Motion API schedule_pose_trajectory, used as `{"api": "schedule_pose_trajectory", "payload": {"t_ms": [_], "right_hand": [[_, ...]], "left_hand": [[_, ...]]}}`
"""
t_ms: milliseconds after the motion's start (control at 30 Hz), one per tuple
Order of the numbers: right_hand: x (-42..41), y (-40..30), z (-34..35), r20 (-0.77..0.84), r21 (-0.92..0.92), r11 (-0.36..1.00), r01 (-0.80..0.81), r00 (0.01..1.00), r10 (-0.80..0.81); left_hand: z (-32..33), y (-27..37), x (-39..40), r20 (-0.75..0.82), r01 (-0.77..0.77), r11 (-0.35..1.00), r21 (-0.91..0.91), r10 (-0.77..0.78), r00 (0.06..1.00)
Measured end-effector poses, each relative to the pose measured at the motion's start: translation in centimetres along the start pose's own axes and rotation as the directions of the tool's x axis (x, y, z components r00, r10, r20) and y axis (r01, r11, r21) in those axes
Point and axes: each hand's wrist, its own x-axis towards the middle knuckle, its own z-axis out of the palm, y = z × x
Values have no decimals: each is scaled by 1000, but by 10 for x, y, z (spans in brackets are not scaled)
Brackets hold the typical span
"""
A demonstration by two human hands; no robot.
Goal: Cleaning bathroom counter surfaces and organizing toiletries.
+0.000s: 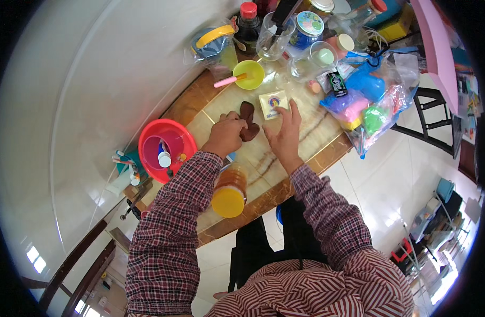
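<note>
My left hand (225, 134) pinches the side of a dark brown, smooth, lumpy piece (248, 119), narrow at its middle, on the marble-patterned tabletop (262, 158). It looks soft, but I cannot tell its material. To its right lies a flat cream square packet (271, 104) bearing a round coloured emblem and writing. My right hand (284, 132) is beside the packet's near right corner, thumb and fingers apart, with nothing between them. One fingertip overlaps the packet's edge; whether it touches is unclear.
A lime-green bowl (255, 75) holds a pink-handled utensil (225, 82). On the left stands a red basin (191, 134) with a pink cup inside. A yellow-lidded jar (228, 202) is near my left forearm. Clear cups and jars crowd the back; a plastic bag (371, 107) of colourful lumps overhangs the right edge.
</note>
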Motion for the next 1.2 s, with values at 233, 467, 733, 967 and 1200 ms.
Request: {"api": "schedule_pose_trajectory", "payload": {"t_ms": [233, 467, 733, 967, 1200], "right_hand": [[-63, -43, -56, 550, 689, 323, -649, 758, 350], [-25, 15, -72, 146, 512, 710, -484, 863, 483], [7, 56, -39, 120, -363, 927, -92, 982, 144], [-89, 27, -56, 293, -429, 902, -57, 935, 198], [-135, 7, -46, 482, -291, 953, 83, 873, 71]], "left_hand": [[-23, 40, 4, 434, 311, 682, -662, 10, 901], [-35, 74, 10, 299, 219, 549, -806, 60, 952], [-59, 12, -42, 163, -70, 991, -111, 88, 983], [-33, -4, -76, 337, 51, 991, 122, -90, 937], [-11, -12, -83, 226, -42, 990, 138, 10, 974]]}}
